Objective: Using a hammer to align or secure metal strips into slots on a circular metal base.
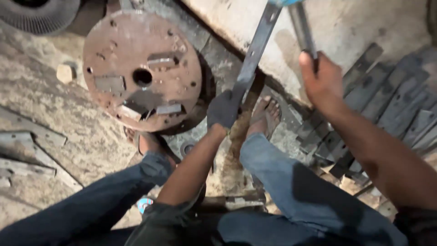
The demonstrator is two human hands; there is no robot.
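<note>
Left hand [223, 109], in a dark glove, is clenched around the lower end of a flat steel strip [255, 50]. The strip is held tilted, running up and to the right until it is cut off by the top edge of the view. Right hand [321, 82], bare, is closed around a hammer handle [302, 27]; the hammer head is mostly out of view at the top, just beside the strip's upper end.

A rusty round plate [142, 70] with holes and small welded blocks lies flat on the concrete floor [73, 118], left of the gloved hand and close to it but not touching. A stack of flat metal bars [387, 98] is spread on the right, under the right forearm. More bars [25, 152] are seen at the left edge. Two sandalled feet are planted between plate and stack, the right foot [266, 116] just beside the strip's lower end. Open floor is confined to a narrow band between plate and feet.
</note>
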